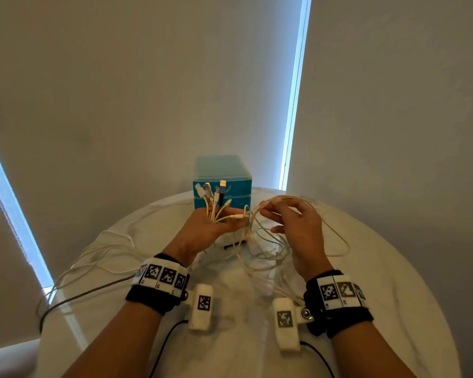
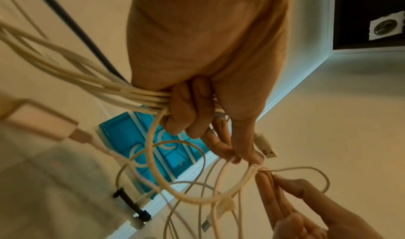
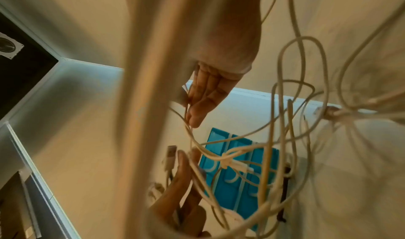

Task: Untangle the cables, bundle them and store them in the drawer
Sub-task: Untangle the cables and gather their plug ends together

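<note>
Cables [image 1: 265,241] trail from the left of the frame across the white counter [image 1: 380,268] into the left hand [image 1: 208,227], which grips a bunch with plugs fanned upward. Behind sits the blue drawer unit [image 1: 221,170]; right of centre, the right hand [image 1: 298,227] pinches a loop of the hanging tangle

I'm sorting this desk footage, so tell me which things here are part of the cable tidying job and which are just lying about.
Part of the job:
- white cables, tangled loops between both hands
- connector ends, fanned above the left hand
- right hand, pinching a loop
- blue drawer unit
- grey cable trailing off the table

Just lying about:
- round white table
- window blinds
</note>
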`<state>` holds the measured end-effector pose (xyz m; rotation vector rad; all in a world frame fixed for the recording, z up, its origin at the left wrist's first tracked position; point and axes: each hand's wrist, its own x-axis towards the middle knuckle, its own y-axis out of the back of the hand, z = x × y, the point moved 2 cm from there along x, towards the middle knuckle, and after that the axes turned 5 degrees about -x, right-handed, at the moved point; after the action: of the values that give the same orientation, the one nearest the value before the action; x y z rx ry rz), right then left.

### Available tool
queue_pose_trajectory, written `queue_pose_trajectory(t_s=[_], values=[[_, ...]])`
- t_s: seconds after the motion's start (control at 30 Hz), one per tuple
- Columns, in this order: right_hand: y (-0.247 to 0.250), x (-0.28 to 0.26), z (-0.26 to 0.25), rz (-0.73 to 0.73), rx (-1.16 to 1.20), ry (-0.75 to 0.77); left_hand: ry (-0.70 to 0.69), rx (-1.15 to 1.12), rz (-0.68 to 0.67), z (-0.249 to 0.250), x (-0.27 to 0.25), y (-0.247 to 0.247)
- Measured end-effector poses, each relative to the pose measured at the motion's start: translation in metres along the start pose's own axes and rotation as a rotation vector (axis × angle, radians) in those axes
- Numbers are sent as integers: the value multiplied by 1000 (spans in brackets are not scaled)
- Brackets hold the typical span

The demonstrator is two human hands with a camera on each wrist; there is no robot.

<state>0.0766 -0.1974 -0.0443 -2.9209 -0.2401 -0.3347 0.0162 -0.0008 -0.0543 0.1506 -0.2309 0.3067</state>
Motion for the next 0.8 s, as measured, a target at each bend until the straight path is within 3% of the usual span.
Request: queue_pose_trajectory(t_s=[0.13, 0.23, 0.33, 0.4, 0.53, 0.6, 0.7, 0.8], values=[[16, 15, 3, 159, 315, -37, -64, -145, 256, 3, 6, 17], [32, 22, 5, 251, 656, -131, -61, -151, 318, -3, 12, 32], [34, 22, 5, 235, 818, -196, -51, -116, 364, -8, 13, 32], [34, 25, 6, 190, 713, -201, -43, -118, 428, -10, 15, 31], [35, 25, 8, -20, 59, -153, -38, -269, 596, -12, 20, 46], [33, 23, 11, 26, -58, -89, -44, -340, 674, -14, 21, 55], [40, 28, 13, 333, 114, 31, -21, -380, 737, -17, 23, 64], [50, 36, 11, 448, 493, 23, 10, -365, 740, -19, 24, 63]])
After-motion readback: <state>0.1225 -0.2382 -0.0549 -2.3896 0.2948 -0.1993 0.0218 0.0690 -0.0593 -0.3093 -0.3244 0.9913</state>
